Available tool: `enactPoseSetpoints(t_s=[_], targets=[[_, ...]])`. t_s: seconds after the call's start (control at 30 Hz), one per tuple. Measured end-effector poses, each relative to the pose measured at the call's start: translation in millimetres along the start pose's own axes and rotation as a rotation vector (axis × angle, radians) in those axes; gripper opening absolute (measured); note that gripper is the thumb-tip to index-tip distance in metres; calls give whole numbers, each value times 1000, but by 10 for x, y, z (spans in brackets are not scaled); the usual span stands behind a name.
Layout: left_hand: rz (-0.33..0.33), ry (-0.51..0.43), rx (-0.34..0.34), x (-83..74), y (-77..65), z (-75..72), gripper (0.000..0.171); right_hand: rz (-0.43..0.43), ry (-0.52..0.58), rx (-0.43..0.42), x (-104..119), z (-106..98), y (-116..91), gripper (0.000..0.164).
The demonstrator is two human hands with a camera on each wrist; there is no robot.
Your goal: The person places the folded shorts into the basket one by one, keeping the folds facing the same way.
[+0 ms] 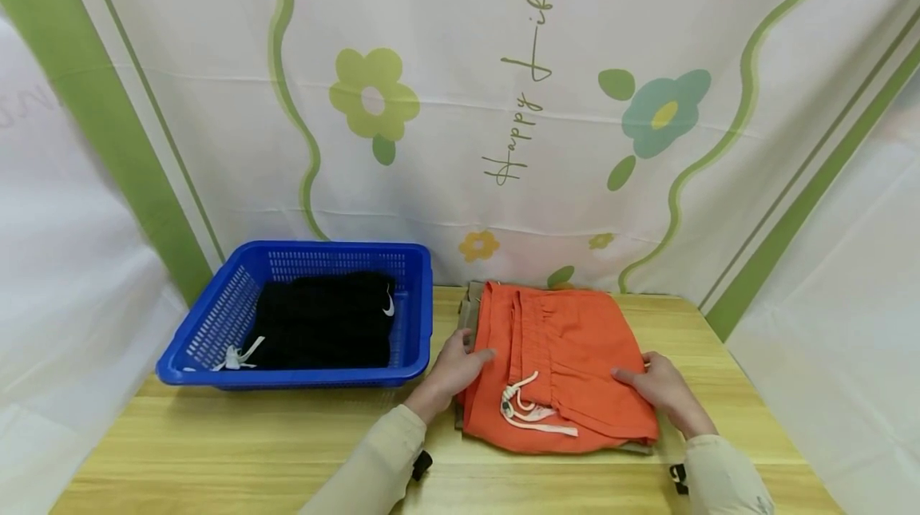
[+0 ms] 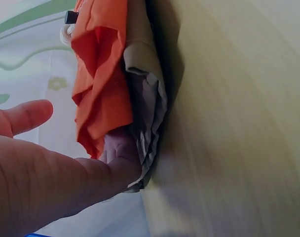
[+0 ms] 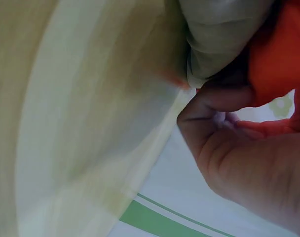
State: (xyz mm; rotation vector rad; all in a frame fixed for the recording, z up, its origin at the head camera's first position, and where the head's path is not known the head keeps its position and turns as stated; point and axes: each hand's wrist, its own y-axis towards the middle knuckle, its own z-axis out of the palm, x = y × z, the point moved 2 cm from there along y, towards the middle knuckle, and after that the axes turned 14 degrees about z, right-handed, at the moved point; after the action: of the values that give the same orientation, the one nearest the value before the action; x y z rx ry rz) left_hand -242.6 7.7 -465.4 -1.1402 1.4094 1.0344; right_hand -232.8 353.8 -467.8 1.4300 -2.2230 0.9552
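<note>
Behind and along both sides, pale fabric walls [image 1: 431, 180] printed with flowers, leaves, wavy green lines and "Happy Life", hemming in the wood-grain counter [image 1: 287, 435]. On the left of that counter, a blue slotted basket [image 1: 302, 378], set near the far edge. Just to its right, folded orange drawstring bottoms [image 1: 582, 339], lying flat over a folded khaki garment [image 2: 140, 54] and hiding most of it, with only strips showing at the edges. Inside the basket, a folded black garment [image 1: 323, 323], covering much of the floor. From the near side, pale sleeves [image 1: 381, 459]. Between basket and pile, the left hand [image 1: 453, 367], curled round the left edge of the orange bottoms, fingers tucked between orange and khaki layers, thumb above. At the opposite edge, the right hand [image 1: 668, 387], holding the same orange bottoms, fingers bent underneath, thumb on top. Loose across the orange cloth, a white drawstring [image 1: 553, 428]. On the black garment, a white cord [image 1: 233, 357] at the near-left corner and a small white swoosh [image 1: 389, 310] at the right.
</note>
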Motion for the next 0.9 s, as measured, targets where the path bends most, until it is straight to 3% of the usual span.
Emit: enactPoseSetpoints(t_s=[0.33, 0.6, 0.77, 0.9], targets=[[3, -96, 7, 16, 25, 46, 55, 8, 160, 107, 1, 19, 9, 62], [16, -78, 41, -15, 24, 85, 67, -40, 241, 186, 42, 18, -24, 61], [57, -102, 83, -25, 49, 138, 59, -50, 259, 193, 62, 8, -33, 60], [62, -78, 68, -21, 56, 173, 66, -47, 273, 211, 81, -1, -36, 59]])
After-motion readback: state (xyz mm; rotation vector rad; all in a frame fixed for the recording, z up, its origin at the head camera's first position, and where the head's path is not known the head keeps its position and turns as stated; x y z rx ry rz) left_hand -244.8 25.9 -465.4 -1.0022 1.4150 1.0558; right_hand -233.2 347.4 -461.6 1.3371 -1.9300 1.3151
